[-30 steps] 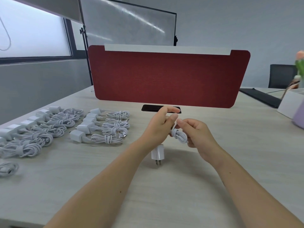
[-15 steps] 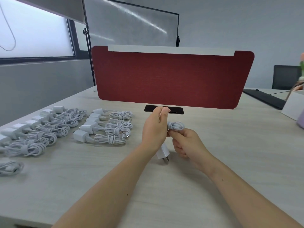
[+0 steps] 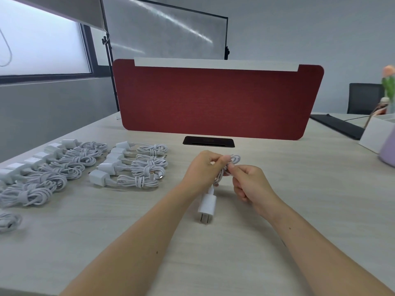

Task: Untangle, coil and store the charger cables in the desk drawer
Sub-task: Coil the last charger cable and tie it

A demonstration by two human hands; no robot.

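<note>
Above the middle of the pale wooden desk (image 3: 213, 263), both hands hold one white charger cable (image 3: 232, 162). My left hand (image 3: 203, 170) pinches the bundled loops from the left. My right hand (image 3: 249, 184) pinches the cable from the right, its fingers curled. The cable's white plug adapter (image 3: 206, 207) hangs below my hands, prongs pointing toward me. Two rows of coiled white chargers (image 3: 132, 167) lie on the desk to the left. No drawer is in view.
A red desk divider (image 3: 213, 103) stands across the far side, with a black cable port (image 3: 208, 142) in front of it. A white box (image 3: 376, 133) and a lilac container (image 3: 388, 150) sit at the right edge. One loose coil (image 3: 8, 221) lies at the far left.
My hands have turned the cable bundle. The adapter that hung tilted under my left hand now hangs straighter and lower. The camera has tipped slightly.
</note>
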